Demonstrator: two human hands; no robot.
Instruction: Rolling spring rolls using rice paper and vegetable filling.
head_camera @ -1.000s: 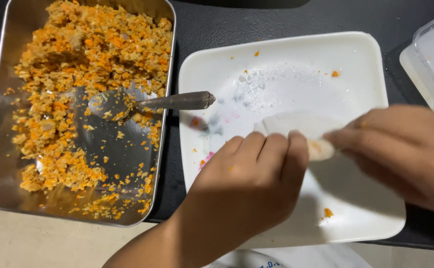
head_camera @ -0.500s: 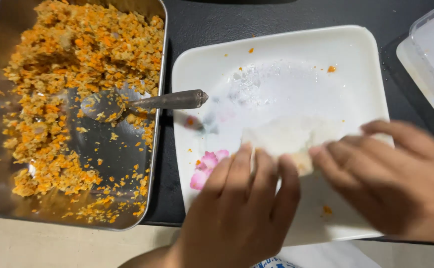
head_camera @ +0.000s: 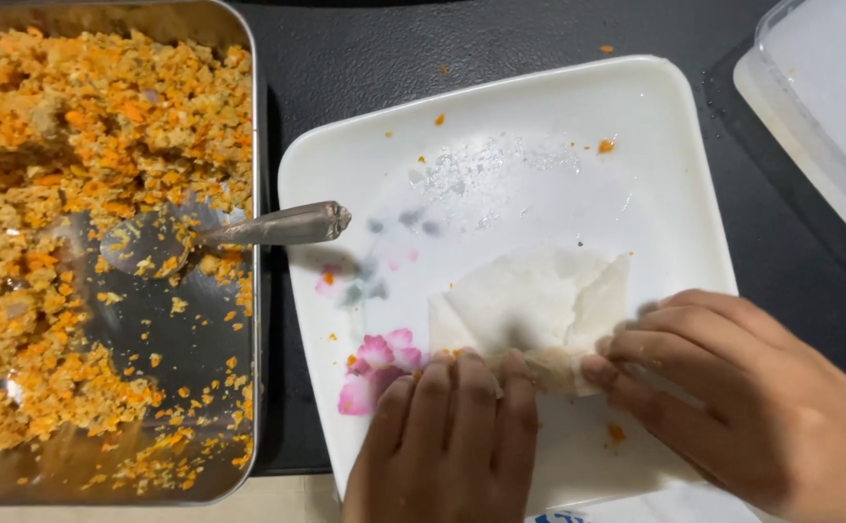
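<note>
My left hand lies palm down on the near edge of a thin white wrapper, fingers side by side and curled a little, their tips pressing on the rolled part of it. My right hand comes in from the right, its fingers bent and pinching the same roll at its right end. So both hands are closed lightly on the wrapper, neither one flat open.

The wrapper sits on the near right part of a square white plate, its far flap spread flat and its near edge bunched under my fingertips. I cannot see what is inside the roll. The plate carries a pink flower print just left of my left hand, and a few orange crumbs are scattered over it.

To the left of the plate, just beside it on the dark counter, stands a metal tray with orange-and-yellow crumbly filling heaped mostly along its far and left sides. A metal spoon rests in the tray, its bowl in the filling and its handle reaching over the rim toward the plate. At the far right a clear plastic container sits partly out of view.
</note>
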